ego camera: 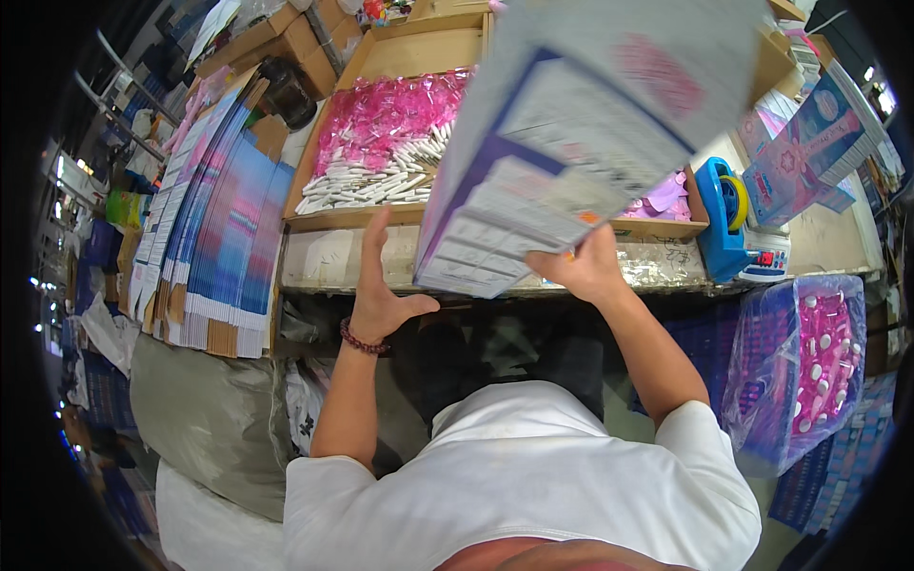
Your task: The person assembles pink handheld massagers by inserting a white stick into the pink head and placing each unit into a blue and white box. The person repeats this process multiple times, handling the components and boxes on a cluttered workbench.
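A large printed carton (pixel 528 193), white and grey with purple bands, is raised in front of me and blurred by motion. My right hand (pixel 582 268) grips its lower right edge, with the thumb on the printed face. To the left of the carton, my left hand (pixel 382 289) is empty, its thumb and fingers spread apart. Beyond it lies a shallow cardboard tray (pixel 357 220) with white stick-like pieces (pixel 378 182) and pink transparent plastic parts (pixel 400 107). The carton hides the middle of the bench.
Flattened printed cartons (pixel 221 235) stand packed at the left. A blue tape dispenser (pixel 717 214), a digital scale (pixel 767 257) and a printed box (pixel 800 150) are at the right. Below sits a plastic-lined blue crate (pixel 771 385) of pink bottles (pixel 825 357). A grey sack (pixel 207 414) bulges at the lower left.
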`<state>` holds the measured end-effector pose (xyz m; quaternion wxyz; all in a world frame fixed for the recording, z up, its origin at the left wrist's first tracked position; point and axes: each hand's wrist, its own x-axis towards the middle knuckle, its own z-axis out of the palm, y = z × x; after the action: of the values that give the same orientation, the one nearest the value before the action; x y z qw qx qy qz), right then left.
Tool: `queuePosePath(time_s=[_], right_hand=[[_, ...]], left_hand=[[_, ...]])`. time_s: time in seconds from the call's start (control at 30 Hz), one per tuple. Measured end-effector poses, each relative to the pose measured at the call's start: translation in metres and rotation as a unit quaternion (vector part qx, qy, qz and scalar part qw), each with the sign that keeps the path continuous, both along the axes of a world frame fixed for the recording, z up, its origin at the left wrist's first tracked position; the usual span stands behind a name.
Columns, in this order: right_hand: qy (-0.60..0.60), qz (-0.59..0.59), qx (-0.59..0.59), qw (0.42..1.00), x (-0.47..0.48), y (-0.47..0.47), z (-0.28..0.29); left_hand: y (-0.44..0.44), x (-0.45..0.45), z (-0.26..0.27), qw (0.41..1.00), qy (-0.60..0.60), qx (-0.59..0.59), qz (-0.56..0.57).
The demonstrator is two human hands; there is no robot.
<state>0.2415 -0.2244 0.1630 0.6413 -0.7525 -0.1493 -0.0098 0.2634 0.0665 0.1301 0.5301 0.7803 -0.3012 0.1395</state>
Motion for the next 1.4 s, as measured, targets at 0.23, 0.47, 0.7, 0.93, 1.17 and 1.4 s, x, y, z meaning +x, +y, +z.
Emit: queuePosePath(time_s=[0.23,0.47,0.7,0.93,1.17,1.4], right_hand=[[-0.211,0.058,-0.034,0.975,0.03,0.045,-0.002],[-0.152,0.148,-0.061,0.975,0.066,0.029,-0.018],[-0.061,-0.042,-0.066,0.995,0.175,-0.022,0.006],[-0.111,-0.206,-0.244,0.941,0.35,-0.07,-0.029],[0.004,-0.203,-0.294,0.934,0.414,-0.054,-0.04],[0.08,-0.316,-0.325,0.888,0.425,-0.026,-0.071]], left_hand=[[0.007,0.022,-0.045,0.982,0.146,-0.098,-0.069],[-0.006,0.028,-0.083,0.977,0.189,-0.098,-0.012],[-0.012,0.018,-0.097,0.983,0.14,-0.101,0.068],[0.0,0.021,-0.105,0.983,-0.048,0.154,0.09],[-0.001,0.022,-0.097,0.928,-0.162,0.319,0.108],[0.005,0.011,-0.102,0.973,-0.028,0.213,0.088]])
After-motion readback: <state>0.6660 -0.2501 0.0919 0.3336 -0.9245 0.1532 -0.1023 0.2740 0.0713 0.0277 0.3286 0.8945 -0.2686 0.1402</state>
